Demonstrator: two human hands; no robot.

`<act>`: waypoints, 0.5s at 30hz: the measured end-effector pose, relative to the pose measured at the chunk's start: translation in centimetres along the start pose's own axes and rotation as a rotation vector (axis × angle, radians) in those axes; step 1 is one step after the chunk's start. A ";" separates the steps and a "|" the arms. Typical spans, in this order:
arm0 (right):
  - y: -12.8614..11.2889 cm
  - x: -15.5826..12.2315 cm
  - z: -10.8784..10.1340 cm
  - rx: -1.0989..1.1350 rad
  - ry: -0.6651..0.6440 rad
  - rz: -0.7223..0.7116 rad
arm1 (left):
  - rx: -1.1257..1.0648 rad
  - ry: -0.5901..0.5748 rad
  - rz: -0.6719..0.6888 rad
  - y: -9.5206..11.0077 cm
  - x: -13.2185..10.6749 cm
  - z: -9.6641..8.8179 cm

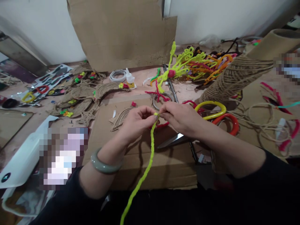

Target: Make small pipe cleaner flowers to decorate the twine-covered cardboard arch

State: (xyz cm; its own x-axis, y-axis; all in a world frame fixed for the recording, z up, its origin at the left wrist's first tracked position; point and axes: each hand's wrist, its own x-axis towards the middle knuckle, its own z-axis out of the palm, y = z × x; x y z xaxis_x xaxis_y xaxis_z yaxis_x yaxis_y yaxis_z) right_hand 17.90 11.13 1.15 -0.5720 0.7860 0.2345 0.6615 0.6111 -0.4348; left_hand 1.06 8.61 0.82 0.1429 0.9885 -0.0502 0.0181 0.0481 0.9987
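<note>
Two bare hands (139, 121) (179, 116), one hanging yellow-green fuzzy stem (152, 150), one pale green bangle (106, 165), one white plastic bottle (129, 78), one twine-wrapped cardboard tube (239, 75).

The left hand (140, 120) and the right hand (177, 114) meet over a cardboard sheet (103, 137), fingers (165, 107) of both pinching one end of a yellow-green pipe cleaner (152, 150) whose long tail hangs down toward the lap. A pale green bangle (102, 165) circles the left wrist. Under the right hand lie scissors (172, 140) with one yellow and one red handle loop. Beside the left hand rests a small twine-covered piece (123, 117). Farther back on the counter (142, 73) stands a glue bottle (130, 81), next to a pale coil (117, 75). To the right, colorful pipe cleaners (199, 64) are heaped near a leaning cardboard tube (239, 75), partly wound with twine.
</note>
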 end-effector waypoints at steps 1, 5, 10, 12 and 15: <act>-0.1 0.1 -0.2 0.061 -0.033 0.050 | 0.076 0.020 0.055 0.0 -0.1 0.0; -0.1 0.3 -0.2 0.290 -0.108 0.141 | 0.405 0.074 0.268 -0.1 -0.4 0.1; 0.0 0.6 0.5 0.480 -0.123 0.226 | 0.545 0.106 0.301 -0.5 -0.3 0.3; -0.3 0.6 0.6 0.564 -0.119 0.263 | 0.585 0.160 0.325 -0.6 -0.2 0.4; -1.1 0.7 0.6 0.767 -0.109 0.330 | 0.498 0.236 0.311 -0.6 -0.2 0.3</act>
State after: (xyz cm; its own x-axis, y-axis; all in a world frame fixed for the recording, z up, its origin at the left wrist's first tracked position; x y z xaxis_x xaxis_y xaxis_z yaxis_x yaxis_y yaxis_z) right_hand 16.48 10.89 1.28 -0.4772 0.8755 -0.0767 0.3126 0.0875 -0.9458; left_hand 1.37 8.38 0.21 -0.0052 0.9532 0.3024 0.4773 -0.2634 0.8383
